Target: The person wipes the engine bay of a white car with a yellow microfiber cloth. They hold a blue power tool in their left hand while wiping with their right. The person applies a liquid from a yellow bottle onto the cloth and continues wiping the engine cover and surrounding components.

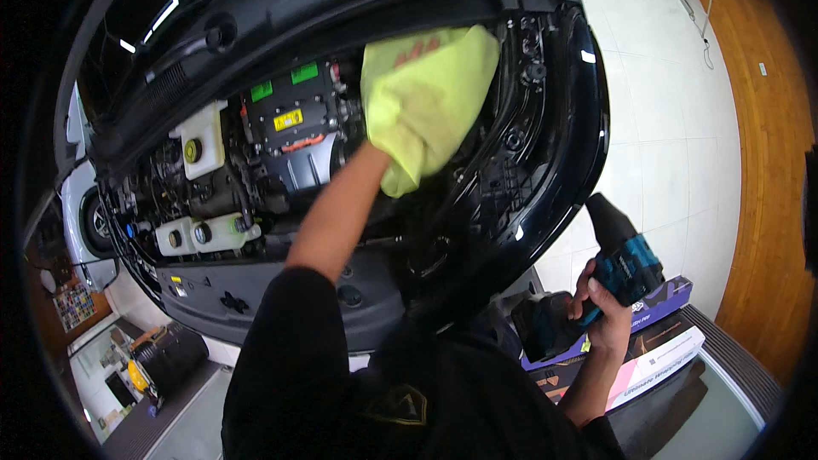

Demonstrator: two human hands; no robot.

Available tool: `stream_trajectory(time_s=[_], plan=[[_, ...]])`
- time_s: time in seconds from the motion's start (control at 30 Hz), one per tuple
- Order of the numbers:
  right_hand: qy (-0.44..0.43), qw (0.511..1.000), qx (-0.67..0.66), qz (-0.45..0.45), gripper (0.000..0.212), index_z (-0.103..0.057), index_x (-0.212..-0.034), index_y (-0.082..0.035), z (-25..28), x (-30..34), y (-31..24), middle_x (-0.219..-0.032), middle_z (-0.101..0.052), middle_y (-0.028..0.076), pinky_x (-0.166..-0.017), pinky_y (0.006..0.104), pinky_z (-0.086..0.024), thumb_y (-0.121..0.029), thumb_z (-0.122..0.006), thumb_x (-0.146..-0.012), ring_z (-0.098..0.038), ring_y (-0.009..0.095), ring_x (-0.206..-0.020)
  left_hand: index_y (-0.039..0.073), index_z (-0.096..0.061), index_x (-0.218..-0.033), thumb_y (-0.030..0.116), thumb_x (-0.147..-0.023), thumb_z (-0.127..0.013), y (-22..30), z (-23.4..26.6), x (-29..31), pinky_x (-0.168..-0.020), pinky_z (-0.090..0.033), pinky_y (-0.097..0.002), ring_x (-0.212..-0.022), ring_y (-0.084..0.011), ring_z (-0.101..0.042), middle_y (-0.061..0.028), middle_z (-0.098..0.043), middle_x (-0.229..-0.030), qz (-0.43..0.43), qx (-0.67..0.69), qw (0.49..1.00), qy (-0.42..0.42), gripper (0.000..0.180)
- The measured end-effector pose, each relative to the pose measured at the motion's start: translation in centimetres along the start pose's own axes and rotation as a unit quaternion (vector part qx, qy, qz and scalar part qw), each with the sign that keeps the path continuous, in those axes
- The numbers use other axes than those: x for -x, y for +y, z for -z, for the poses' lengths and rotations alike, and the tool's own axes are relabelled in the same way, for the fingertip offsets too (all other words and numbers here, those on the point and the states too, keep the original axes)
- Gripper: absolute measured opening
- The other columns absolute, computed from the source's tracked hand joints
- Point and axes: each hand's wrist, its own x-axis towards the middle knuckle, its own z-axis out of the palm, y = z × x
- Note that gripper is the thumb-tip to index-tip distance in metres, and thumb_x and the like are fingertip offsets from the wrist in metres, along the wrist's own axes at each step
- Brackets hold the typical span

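Left hand [381, 158] reaches into the engine bay and disappears at the wrist under a yellow-green cloth [426, 106]; I cannot tell how its fingers are set. The cloth is bunched over the hand and spread at its upper end, covering parts at the bay's far right, just beside a black unit [317, 108] with green and yellow labels. Whether it presses on anything beneath is hidden.

Right hand [608, 313], outside the car [588, 149], has its fingers wrapped around the grip of a teal and black blower [629, 268]. The blower's nozzle [608, 220] angles up toward the car's edge, and a black battery [544, 325] sits at the other end of the grip.

Left of the black unit is a white tank [204, 132] with a yellow cap; nearer the person lies a second, longer tank [226, 233] with dark caps. A purple box [669, 296] and a white and pink box [669, 364] lie below and behind the blower. White tiles [660, 115] cover the floor beside the car, with a strip of wood [767, 179] beyond.
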Motion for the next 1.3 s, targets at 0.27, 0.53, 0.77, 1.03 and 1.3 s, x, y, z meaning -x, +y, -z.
stream_trajectory(time_s=[0.27, 0.53, 0.77, 1.03, 1.3], plan=[[-0.035, 0.998, 0.022, 0.044, 0.036, -0.054, -0.114, -0.001, 0.0, 2.2, -1.2, -0.074, -0.055, 0.006, -0.049, 0.0321, -0.049, -0.016, -0.075, -0.087, -0.056, 0.018, -0.050, 0.016, -0.048, -0.147, 0.042, -0.102, -0.048, 4.2, -2.5, -4.3, -0.113, -0.036, -0.0351, -0.135, -0.0216, -0.049, -0.0124, -0.052, -0.146, 0.078, 0.238, 0.967, 0.042, 0.052], [-0.033, 0.999, -0.006, 0.024, 0.033, -0.054, -0.114, -0.001, -1.2, 2.4, -0.4, -0.074, -0.054, 0.006, -0.049, 0.0323, -0.048, -0.014, -0.071, -0.090, -0.056, 0.018, -0.052, 0.011, -0.067, -0.123, 0.047, -0.095, -0.058, 2.1, -3.5, -0.9, -0.098, -0.050, -0.0390, -0.116, -0.0239, -0.064, -0.0137, -0.068, -0.123, 0.035, 0.184, 0.976, 0.108, 0.047], [-0.030, 0.999, -0.005, 0.035, 0.031, -0.054, -0.113, -0.002, -1.4, 3.2, -0.8, -0.073, -0.053, 0.006, -0.050, 0.0325, -0.048, -0.012, -0.070, -0.090, -0.056, 0.018, -0.051, 0.011, -0.069, -0.122, 0.054, -0.091, -0.061, -5.0, -1.8, -2.2, -0.096, -0.051, -0.0408, -0.114, -0.0264, -0.065, -0.0140, -0.069, -0.121, 0.199, 0.057, 0.977, 0.058, 0.053], [-0.015, 0.999, -0.023, 0.044, 0.030, -0.056, -0.110, 0.000, -0.9, 4.8, -0.7, -0.072, -0.056, 0.007, -0.051, 0.0327, -0.049, -0.008, -0.073, -0.088, -0.055, 0.019, -0.050, 0.010, -0.066, -0.131, 0.067, -0.078, -0.066, -2.4, -3.5, 1.6, -0.099, -0.050, -0.0438, -0.117, -0.0345, -0.064, -0.0152, -0.068, -0.124, 0.256, 0.120, 0.959, -0.012, 0.078], [-0.066, 0.995, 0.035, 0.070, 0.029, -0.055, -0.114, -0.002, -3.3, 8.1, 0.3, -0.074, -0.052, 0.006, -0.050, 0.0324, -0.049, -0.012, -0.069, -0.091, -0.055, 0.017, -0.051, 0.003, -0.060, -0.135, 0.018, -0.095, -0.059, -0.6, 15.7, 8.8, -0.098, -0.051, -0.0375, -0.116, -0.0258, -0.064, -0.0177, -0.066, -0.127, -0.085, 0.335, 0.922, -0.175, 0.043]])
